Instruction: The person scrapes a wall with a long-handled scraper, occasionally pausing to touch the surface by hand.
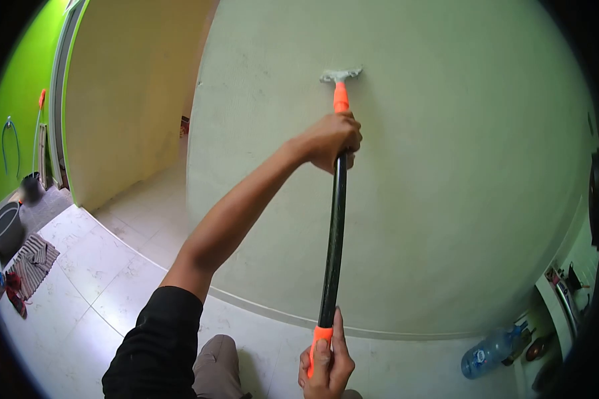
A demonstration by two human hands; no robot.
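Note:
A long-handled scraper slants up the pale green wall (446, 199), its wide, thin metal head (341, 75) at the wall surface. Its black pole (335, 233) joins an orange neck (341, 97) above and an orange grip (321, 334) below. My left hand (333, 141), at the end of an outstretched arm in a black sleeve, is wrapped round the upper pole just under the neck. Low in the view, my right hand (329, 368) holds the orange grip, thumb over it and index finger stretched along the pole.
At lower right lies a large clear water bottle (489, 356) beside a low shelf (556, 312) with objects. On the left are a doorway, a grey bucket (6, 226), a striped mat (33, 265) and red cloth footwear (15, 292). White tiles (93, 272) cover the floor.

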